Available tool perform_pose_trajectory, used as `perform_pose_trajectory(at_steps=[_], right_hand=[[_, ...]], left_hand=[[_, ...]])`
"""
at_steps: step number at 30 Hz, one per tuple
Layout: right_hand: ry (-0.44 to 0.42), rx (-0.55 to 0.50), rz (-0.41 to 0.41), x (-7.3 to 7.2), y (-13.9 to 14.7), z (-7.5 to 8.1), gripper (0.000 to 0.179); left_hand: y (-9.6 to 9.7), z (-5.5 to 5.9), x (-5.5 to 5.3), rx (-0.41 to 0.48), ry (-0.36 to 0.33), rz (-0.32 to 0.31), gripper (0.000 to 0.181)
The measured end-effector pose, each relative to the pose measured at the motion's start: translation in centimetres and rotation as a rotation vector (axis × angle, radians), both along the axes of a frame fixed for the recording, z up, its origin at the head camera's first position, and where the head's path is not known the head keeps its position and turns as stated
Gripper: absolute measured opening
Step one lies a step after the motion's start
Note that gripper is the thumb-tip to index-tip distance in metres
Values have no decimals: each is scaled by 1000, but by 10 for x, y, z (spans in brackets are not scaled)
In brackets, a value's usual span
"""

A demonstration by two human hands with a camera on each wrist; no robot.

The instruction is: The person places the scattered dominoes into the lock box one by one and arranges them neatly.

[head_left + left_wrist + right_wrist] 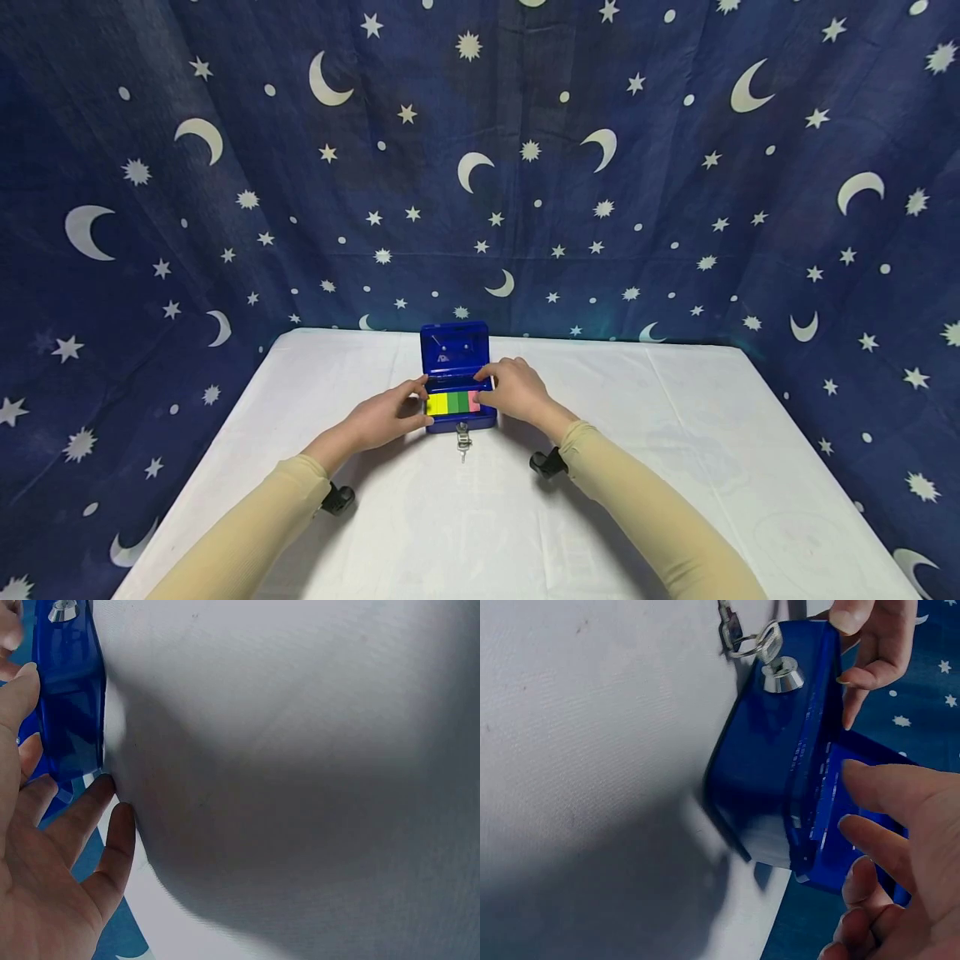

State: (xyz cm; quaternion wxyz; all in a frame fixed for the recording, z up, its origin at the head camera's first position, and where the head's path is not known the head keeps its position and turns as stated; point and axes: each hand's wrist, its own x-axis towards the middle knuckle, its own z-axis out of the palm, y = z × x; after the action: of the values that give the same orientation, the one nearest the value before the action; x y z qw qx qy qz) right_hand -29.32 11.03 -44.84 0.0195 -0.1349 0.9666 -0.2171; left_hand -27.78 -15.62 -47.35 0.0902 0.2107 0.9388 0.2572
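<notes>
A small blue metal cash box [441,426] stands with its lid [455,343] raised. Inside lies a row of coloured pieces: yellow [437,404], green [458,402] and pink [473,401]. My left hand [384,419] is at the box's left end, thumb at the front corner and fingers spread along the side and rim. From the right, my right hand [519,390] reaches over the box, thumb by the pink piece and index finger farther back, with a gap between them. Its other fingers bend loosely in the right wrist view. Keys [462,446] hang from the front lock.
A white cloth [465,533] covers the table beneath the box. Behind and at both sides hangs a dark blue curtain [420,158] with moons and stars. Black wrist cameras [548,463] are strapped below both sleeves [652,508].
</notes>
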Motion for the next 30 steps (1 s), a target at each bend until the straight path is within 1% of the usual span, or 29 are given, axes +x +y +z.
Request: perform_pose_trajectory(at_steps=[6,10,14,24,27,30], right_hand=[[13,-100,-4,5,6,6,35],[49,-133,0,9,14,7,35],[88,-164,2,15,25,7,34],[145,-186,-30,24,60,8,31],[148,-183,-42,26,71,7,30],[151,-173,-54,28,83,5,31]], left_hand=[[1,0,0,5,-4,0,49],[2,1,0,8,-7,3,50],[4,0,0,14,-16,13,57],[2,0,1,1,-13,5,54],[1,1,2,-3,-7,6,60],[-1,0,3,-5,0,6,72]])
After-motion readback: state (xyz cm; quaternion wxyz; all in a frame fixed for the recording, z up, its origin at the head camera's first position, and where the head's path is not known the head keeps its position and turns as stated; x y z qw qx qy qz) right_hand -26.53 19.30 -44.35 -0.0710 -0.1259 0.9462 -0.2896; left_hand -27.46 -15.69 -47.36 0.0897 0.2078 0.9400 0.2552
